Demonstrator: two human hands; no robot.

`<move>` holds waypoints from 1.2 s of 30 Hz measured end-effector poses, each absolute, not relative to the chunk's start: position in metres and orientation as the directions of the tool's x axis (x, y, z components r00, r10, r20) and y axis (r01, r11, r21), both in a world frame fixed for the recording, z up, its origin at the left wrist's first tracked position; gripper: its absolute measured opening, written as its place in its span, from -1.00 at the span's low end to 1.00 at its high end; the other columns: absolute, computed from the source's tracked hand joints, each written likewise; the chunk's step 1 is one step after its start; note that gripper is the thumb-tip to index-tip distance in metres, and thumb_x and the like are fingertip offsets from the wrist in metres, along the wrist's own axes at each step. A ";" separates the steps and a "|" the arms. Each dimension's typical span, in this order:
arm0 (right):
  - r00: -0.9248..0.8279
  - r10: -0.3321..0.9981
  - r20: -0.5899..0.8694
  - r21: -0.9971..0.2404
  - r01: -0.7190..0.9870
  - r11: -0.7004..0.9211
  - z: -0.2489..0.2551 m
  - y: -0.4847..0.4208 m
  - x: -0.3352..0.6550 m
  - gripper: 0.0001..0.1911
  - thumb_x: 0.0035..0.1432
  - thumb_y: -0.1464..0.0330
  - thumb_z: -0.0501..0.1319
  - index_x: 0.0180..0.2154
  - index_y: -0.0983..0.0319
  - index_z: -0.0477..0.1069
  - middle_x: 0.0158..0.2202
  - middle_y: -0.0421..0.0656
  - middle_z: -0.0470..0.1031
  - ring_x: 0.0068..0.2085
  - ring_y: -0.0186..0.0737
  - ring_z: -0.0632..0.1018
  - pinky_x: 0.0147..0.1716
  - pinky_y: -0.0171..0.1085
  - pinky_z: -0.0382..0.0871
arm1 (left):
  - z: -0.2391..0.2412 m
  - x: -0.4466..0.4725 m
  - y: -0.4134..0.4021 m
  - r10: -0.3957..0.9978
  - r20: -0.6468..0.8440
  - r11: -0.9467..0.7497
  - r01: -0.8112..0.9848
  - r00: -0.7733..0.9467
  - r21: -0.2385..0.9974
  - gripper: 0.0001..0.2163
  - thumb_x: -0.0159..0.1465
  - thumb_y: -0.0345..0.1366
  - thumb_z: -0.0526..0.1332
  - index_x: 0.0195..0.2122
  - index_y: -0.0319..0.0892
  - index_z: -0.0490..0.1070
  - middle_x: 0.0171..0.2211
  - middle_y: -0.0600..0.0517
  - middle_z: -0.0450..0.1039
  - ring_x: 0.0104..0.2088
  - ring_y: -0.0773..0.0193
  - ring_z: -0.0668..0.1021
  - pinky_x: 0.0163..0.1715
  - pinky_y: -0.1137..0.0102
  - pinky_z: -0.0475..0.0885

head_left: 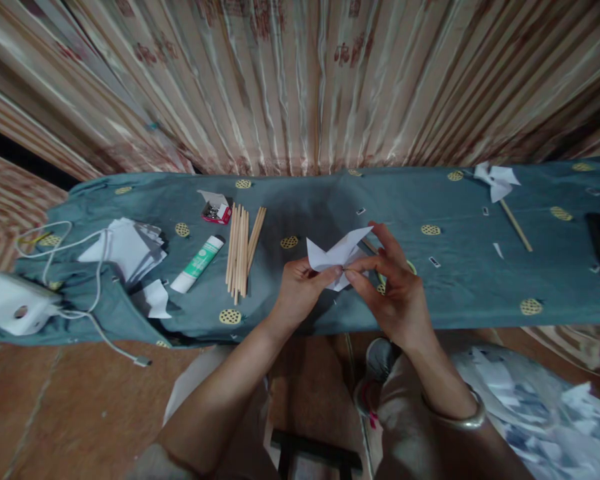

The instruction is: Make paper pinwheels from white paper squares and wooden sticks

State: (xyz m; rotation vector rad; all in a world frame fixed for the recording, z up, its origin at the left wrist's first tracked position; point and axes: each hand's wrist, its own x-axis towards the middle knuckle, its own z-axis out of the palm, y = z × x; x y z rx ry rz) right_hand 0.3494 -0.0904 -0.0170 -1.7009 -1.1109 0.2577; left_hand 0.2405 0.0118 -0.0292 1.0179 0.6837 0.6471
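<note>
Both of my hands hold a folded white paper pinwheel (337,252) just above the near edge of a table covered in blue-grey cloth (460,287). My left hand (300,290) pinches its lower left side. My right hand (393,283) pinches its centre from the right, with a thin wooden stick (369,245) showing behind the fingers. A silver bangle (463,419) circles my right wrist.
A bundle of wooden sticks (241,250) lies left of my hands, with a green-and-white glue stick (199,263), a small red box (216,210) and a stack of white paper (127,247). A white device with cable (13,303) sits far left. A finished pinwheel on a stick (500,183) lies back right.
</note>
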 end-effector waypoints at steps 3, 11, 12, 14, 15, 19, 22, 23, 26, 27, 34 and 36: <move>0.545 0.771 0.330 -0.834 0.550 -0.031 -0.017 -0.090 0.350 -0.96 0.12 0.34 0.28 -0.39 0.13 0.50 0.30 -0.20 0.21 0.34 0.04 0.15 0.27 0.13 0.07 | -0.029 0.240 0.012 0.756 -0.210 0.380 -0.155 0.620 0.912 -0.75 -0.15 -0.17 0.48 -0.54 -0.23 0.56 -0.55 0.08 0.52 -0.51 0.38 0.46 -0.40 0.46 0.38; 0.549 0.771 0.322 -0.837 0.546 -0.040 -0.017 -0.090 0.350 -0.94 0.12 0.33 0.28 -0.40 0.15 0.49 0.30 -0.17 0.21 0.34 0.04 0.14 0.28 0.10 0.06 | -0.031 0.241 0.012 0.752 -0.210 0.383 -0.154 0.624 0.911 -0.76 -0.13 -0.19 0.47 -0.52 -0.23 0.56 -0.53 0.08 0.53 -0.49 0.38 0.47 -0.39 0.46 0.38; 0.548 0.772 0.322 -0.837 0.545 -0.037 -0.017 -0.090 0.350 -0.94 0.13 0.33 0.28 -0.40 0.14 0.49 0.30 -0.17 0.22 0.34 0.04 0.14 0.28 0.10 0.06 | -0.031 0.241 0.012 0.753 -0.209 0.380 -0.152 0.624 0.913 -0.77 -0.13 -0.19 0.47 -0.53 -0.23 0.56 -0.53 0.08 0.52 -0.50 0.38 0.47 -0.40 0.46 0.38; 0.544 0.776 0.318 -0.841 0.541 -0.034 -0.017 -0.090 0.350 -0.94 0.13 0.33 0.27 -0.40 0.15 0.49 0.29 -0.17 0.22 0.34 0.03 0.14 0.28 0.09 0.05 | -0.032 0.241 0.012 0.753 -0.209 0.373 -0.144 0.624 0.916 -0.77 -0.12 -0.19 0.47 -0.53 -0.23 0.56 -0.54 0.08 0.52 -0.50 0.38 0.46 -0.40 0.46 0.37; 0.542 0.780 0.313 -0.843 0.537 -0.035 -0.016 -0.089 0.350 -0.94 0.13 0.33 0.27 -0.40 0.15 0.49 0.29 -0.16 0.22 0.35 0.03 0.14 0.28 0.10 0.05 | -0.032 0.240 0.012 0.753 -0.208 0.371 -0.142 0.625 0.918 -0.78 -0.11 -0.20 0.46 -0.53 -0.23 0.56 -0.53 0.08 0.52 -0.50 0.38 0.47 -0.40 0.46 0.37; 0.542 0.780 0.311 -0.849 0.528 -0.028 -0.015 -0.090 0.350 -0.95 0.12 0.33 0.28 -0.39 0.13 0.50 0.29 -0.19 0.22 0.34 0.04 0.16 0.28 0.13 0.04 | -0.032 0.240 0.012 0.755 -0.201 0.361 -0.141 0.624 0.922 -0.77 -0.10 -0.19 0.46 -0.51 -0.23 0.56 -0.52 0.08 0.52 -0.48 0.37 0.48 -0.38 0.45 0.38; 0.541 0.782 0.311 -0.848 0.530 -0.029 -0.015 -0.090 0.350 -0.95 0.12 0.34 0.28 -0.39 0.12 0.50 0.29 -0.21 0.23 0.33 0.04 0.17 0.27 0.13 0.05 | -0.032 0.240 0.012 0.757 -0.196 0.354 -0.140 0.623 0.925 -0.76 -0.11 -0.18 0.47 -0.52 -0.23 0.56 -0.52 0.07 0.52 -0.48 0.36 0.48 -0.38 0.44 0.38; 0.540 0.783 0.309 -0.847 0.530 -0.031 -0.015 -0.090 0.350 -0.96 0.12 0.34 0.28 -0.39 0.12 0.50 0.29 -0.21 0.23 0.33 0.04 0.17 0.27 0.13 0.05 | -0.031 0.240 0.012 0.757 -0.196 0.353 -0.138 0.624 0.926 -0.76 -0.11 -0.18 0.47 -0.52 -0.23 0.56 -0.51 0.07 0.53 -0.47 0.36 0.48 -0.37 0.44 0.39; 0.540 0.781 0.315 -0.847 0.532 -0.027 -0.015 -0.089 0.349 -0.96 0.12 0.34 0.28 -0.39 0.11 0.51 0.28 -0.21 0.24 0.33 0.04 0.17 0.28 0.13 0.05 | -0.031 0.240 0.012 0.758 -0.193 0.347 -0.135 0.623 0.928 -0.76 -0.10 -0.18 0.47 -0.51 -0.23 0.56 -0.51 0.07 0.53 -0.47 0.35 0.49 -0.37 0.44 0.39; 0.541 0.779 0.317 -0.847 0.532 -0.025 -0.015 -0.089 0.349 -0.96 0.12 0.34 0.29 -0.40 0.11 0.51 0.28 -0.22 0.24 0.33 0.04 0.17 0.28 0.13 0.06 | -0.031 0.240 0.012 0.757 -0.191 0.346 -0.134 0.625 0.929 -0.77 -0.10 -0.18 0.47 -0.51 -0.23 0.56 -0.51 0.07 0.53 -0.47 0.35 0.49 -0.37 0.44 0.39; 0.546 0.780 0.306 -0.852 0.523 -0.032 -0.015 -0.089 0.349 -0.95 0.11 0.36 0.28 -0.41 0.11 0.49 0.29 -0.22 0.23 0.35 0.04 0.13 0.28 0.13 0.03 | -0.028 0.241 0.012 0.763 -0.206 0.360 -0.139 0.612 0.922 -0.76 -0.15 -0.18 0.47 -0.56 -0.22 0.55 -0.55 0.09 0.52 -0.51 0.38 0.46 -0.41 0.46 0.38; 0.548 0.779 0.306 -0.853 0.521 -0.032 -0.014 -0.089 0.349 -0.95 0.11 0.36 0.28 -0.41 0.11 0.48 0.28 -0.23 0.23 0.35 0.03 0.13 0.28 0.12 0.02 | -0.026 0.242 0.012 0.768 -0.208 0.357 -0.135 0.605 0.924 -0.76 -0.17 -0.17 0.47 -0.56 -0.22 0.55 -0.56 0.09 0.52 -0.52 0.38 0.45 -0.43 0.46 0.37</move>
